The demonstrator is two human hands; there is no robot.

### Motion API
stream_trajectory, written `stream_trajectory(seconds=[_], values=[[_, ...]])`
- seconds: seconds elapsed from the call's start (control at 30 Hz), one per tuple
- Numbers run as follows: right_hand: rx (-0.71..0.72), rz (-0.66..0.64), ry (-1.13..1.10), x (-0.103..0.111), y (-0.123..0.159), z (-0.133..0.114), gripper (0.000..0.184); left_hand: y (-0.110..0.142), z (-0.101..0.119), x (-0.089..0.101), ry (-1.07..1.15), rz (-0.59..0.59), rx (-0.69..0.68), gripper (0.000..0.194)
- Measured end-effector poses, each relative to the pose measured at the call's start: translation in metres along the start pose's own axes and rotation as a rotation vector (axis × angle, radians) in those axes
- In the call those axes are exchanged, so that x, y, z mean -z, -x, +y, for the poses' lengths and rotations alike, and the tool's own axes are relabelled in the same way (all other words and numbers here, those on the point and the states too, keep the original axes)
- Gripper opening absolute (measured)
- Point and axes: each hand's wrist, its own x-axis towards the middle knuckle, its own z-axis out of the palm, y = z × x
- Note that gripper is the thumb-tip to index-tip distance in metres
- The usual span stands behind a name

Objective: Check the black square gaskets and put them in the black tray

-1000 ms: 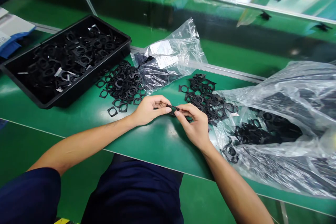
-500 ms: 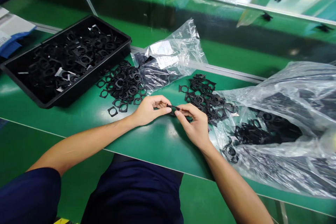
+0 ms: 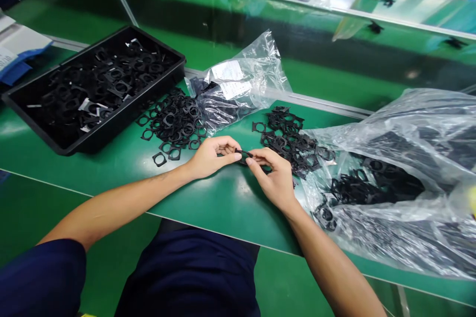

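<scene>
Between my two hands is a small black plastic ring-shaped part [image 3: 243,154], seen nearly edge-on and partly hidden by the fingertips. My left hand [image 3: 214,156] pinches its left end between thumb and fingers. Thumb and fingers of my right hand [image 3: 273,173] are closed on its right end. Beyond my left hand lies a heap of thin black ring plates [image 3: 176,119]. Past my right hand is another pile of black frame-like parts [image 3: 284,133], with more of them spilling from an open clear plastic bag [image 3: 416,124].
A black tray [image 3: 126,104] full of similar black parts stands at the left of the green table [image 3: 208,203]. Behind the ring heap lies a labelled clear bag [image 3: 256,67] of parts. A metal rail [image 3: 327,107] runs along the back.
Both hands keep hold of the black part in almost the same place. The camera view has shifted very slightly.
</scene>
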Motion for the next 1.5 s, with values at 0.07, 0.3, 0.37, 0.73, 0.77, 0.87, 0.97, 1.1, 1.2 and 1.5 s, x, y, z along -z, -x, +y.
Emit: stream_trajectory(seconds=[0.07, 0.3, 0.37, 0.73, 0.77, 0.87, 0.97, 1.1, 1.2, 1.5], values=[[-0.002, -0.002, 0.006, 0.0, -0.0001, -0.0002, 0.012, -0.0003, -0.0002, 0.0, -0.002, -0.003, 0.001, 0.026], [-0.008, 0.005, 0.015, -0.0005, 0.0007, 0.0019, 0.015, -0.0001, -0.0012, -0.0002, -0.013, 0.004, 0.002, 0.03], [-0.004, 0.006, 0.02, -0.0005, 0.0005, 0.0025, 0.015, -0.0001, -0.0011, -0.0004, -0.011, 0.004, 0.004, 0.03], [0.01, 0.003, 0.027, -0.0001, 0.0001, 0.0017, 0.014, 0.0001, -0.0003, -0.0001, -0.029, 0.002, 0.003, 0.032], [0.011, 0.002, 0.027, -0.0001, 0.0, 0.0018, 0.014, 0.0001, -0.0002, -0.0003, -0.026, 0.003, 0.007, 0.031], [0.017, 0.004, 0.023, -0.0002, -0.0001, 0.0024, 0.012, -0.0001, 0.0002, -0.0007, -0.01, 0.004, 0.015, 0.028], [0.015, 0.003, 0.024, -0.0006, 0.0004, 0.0035, 0.012, -0.0002, 0.0, -0.0009, -0.005, 0.011, 0.015, 0.026], [0.004, 0.001, 0.029, -0.0007, 0.001, 0.0037, 0.015, -0.0003, -0.0012, -0.0006, -0.015, 0.006, 0.006, 0.028], [0.003, -0.002, 0.028, -0.0005, 0.0009, 0.0029, 0.015, -0.0002, -0.0022, -0.0004, -0.022, 0.003, -0.001, 0.029], [0.011, 0.002, 0.029, 0.0, 0.0002, 0.0025, 0.014, -0.0003, -0.0027, 0.0, -0.026, 0.0, -0.008, 0.027]])
